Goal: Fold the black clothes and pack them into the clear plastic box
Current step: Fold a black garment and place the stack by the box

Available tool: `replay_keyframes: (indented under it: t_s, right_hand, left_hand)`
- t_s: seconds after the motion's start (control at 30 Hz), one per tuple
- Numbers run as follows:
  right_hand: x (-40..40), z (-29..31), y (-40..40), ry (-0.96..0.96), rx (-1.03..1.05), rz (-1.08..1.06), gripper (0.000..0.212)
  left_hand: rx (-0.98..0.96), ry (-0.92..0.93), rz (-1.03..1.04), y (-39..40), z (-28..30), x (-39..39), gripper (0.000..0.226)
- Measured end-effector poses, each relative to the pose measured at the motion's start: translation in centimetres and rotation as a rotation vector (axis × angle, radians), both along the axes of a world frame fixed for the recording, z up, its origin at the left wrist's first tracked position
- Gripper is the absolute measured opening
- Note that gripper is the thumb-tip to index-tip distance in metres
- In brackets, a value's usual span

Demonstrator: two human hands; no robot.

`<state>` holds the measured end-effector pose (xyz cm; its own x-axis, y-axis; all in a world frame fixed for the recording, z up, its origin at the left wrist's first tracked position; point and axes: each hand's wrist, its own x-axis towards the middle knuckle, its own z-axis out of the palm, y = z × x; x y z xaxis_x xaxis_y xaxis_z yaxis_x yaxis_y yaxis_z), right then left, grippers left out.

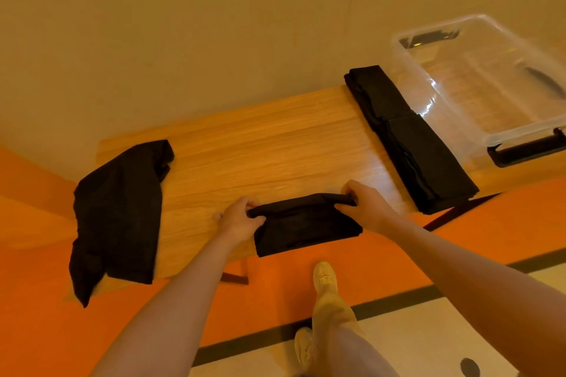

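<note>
Two hands hold one folded black garment (pixel 306 223) at the near edge of the table (pixel 275 147): the left hand (pixel 239 219) has fingers curled round its left top corner, the right hand (pixel 366 205) pinches the right top corner. The garment's lower part hangs over the table edge. A folded stack (pixel 410 138) of black clothes lies at the right, touching the clear box (pixel 490 79). A loose black garment (pixel 119 211) drapes over the table's left corner.
</note>
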<state>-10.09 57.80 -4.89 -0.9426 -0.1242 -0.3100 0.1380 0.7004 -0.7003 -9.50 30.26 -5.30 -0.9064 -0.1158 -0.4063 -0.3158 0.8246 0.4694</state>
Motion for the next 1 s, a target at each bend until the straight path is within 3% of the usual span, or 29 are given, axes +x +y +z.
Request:
replay_keyframes:
  t_s: [0.2,0.37,0.6,0.77,1.0]
  right_hand:
    - [1.3,0.3,1.0,0.024,-0.201,-0.229,0.022]
    - [0.8,1.0,2.2,0.099,-0.217,-0.342,0.032]
    - [-2.5,3.0,3.9,0.292,-0.318,-0.557,0.032]
    - [-6.2,3.8,5.3,0.281,-0.42,-0.8,0.035]
    - [-12.7,2.9,7.3,0.165,-0.636,-1.095,0.042]
  left_hand:
    - [0.041,0.015,0.118,0.5,-0.9,-1.6,0.026]
    - [0.163,0.154,0.046,3.3,1.2,-4.5,0.019]
    - [0.133,0.386,-0.085,8.8,5.2,-11.8,0.02]
    - [0.137,0.437,-0.164,13.2,7.4,-18.7,0.026]
    - [0.099,0.364,-0.355,20.2,8.8,-30.1,0.025]
